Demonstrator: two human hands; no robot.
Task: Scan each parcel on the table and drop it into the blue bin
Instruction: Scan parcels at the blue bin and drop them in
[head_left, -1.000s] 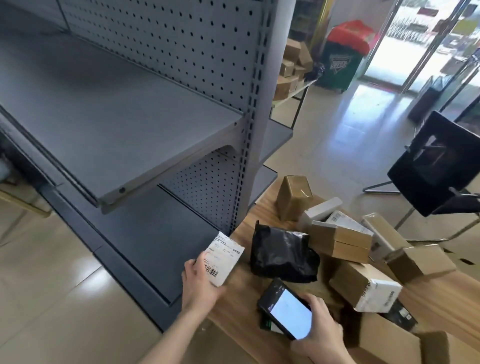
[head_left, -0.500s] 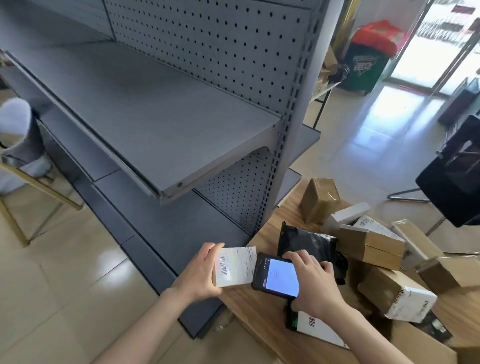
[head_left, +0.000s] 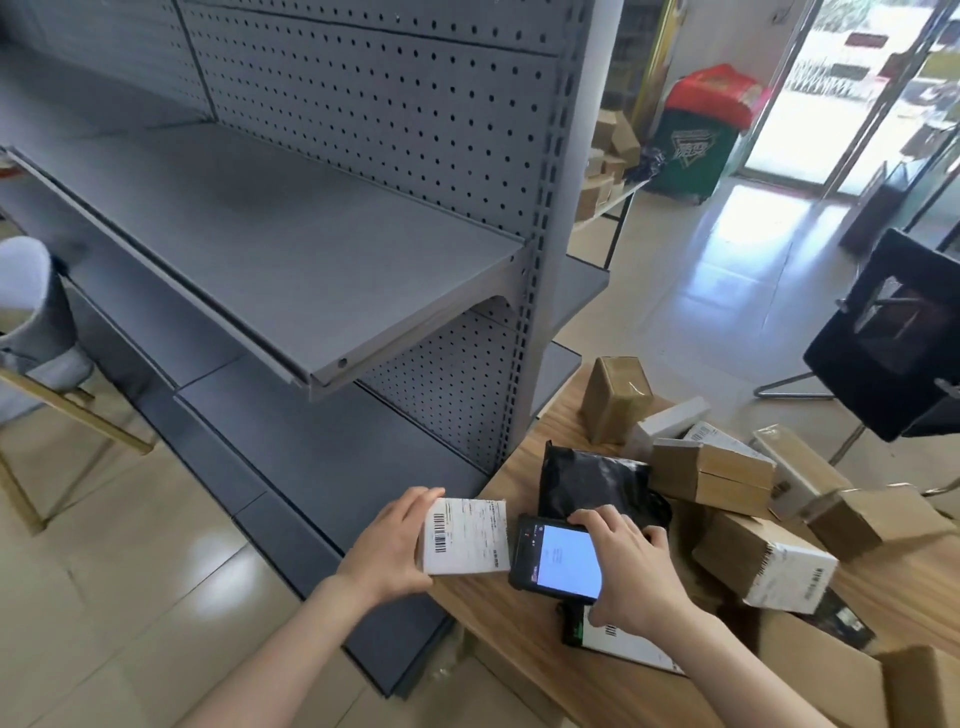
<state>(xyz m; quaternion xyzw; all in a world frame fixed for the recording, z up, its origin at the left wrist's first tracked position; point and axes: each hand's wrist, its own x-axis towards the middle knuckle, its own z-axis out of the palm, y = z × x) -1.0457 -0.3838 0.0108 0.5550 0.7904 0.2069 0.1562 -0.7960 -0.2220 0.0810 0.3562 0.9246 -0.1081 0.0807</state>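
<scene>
While the left hand (head_left: 387, 551) grips the white parcel (head_left: 478, 540) over the left edge of the table (head_left: 519, 629), the right hand (head_left: 631, 571) holds the scanner (head_left: 556, 558) just beside it, with fingers curled over its top. The two hands are close together, each clamped on its own thing.

The parcel's printed side faces up. Its barcode (head_left: 440, 532) sits at the end by the left hand, away from the scanner. To scan well, I think the scanner's front end should point right at those black bars, not at the plain part. Fingers and thumb should stay off the bars, and both things should be held steady.

The screen (head_left: 569, 564) glows white, but its words are too small to read, so I cannot tell if the scan has worked. It is best to wait for a sign before letting go.

More brown parcels (head_left: 711, 467) lie in a heap toward the far right corner, behind a black bag (head_left: 592, 483). The blue bin is not in view, so find it first.
</scene>
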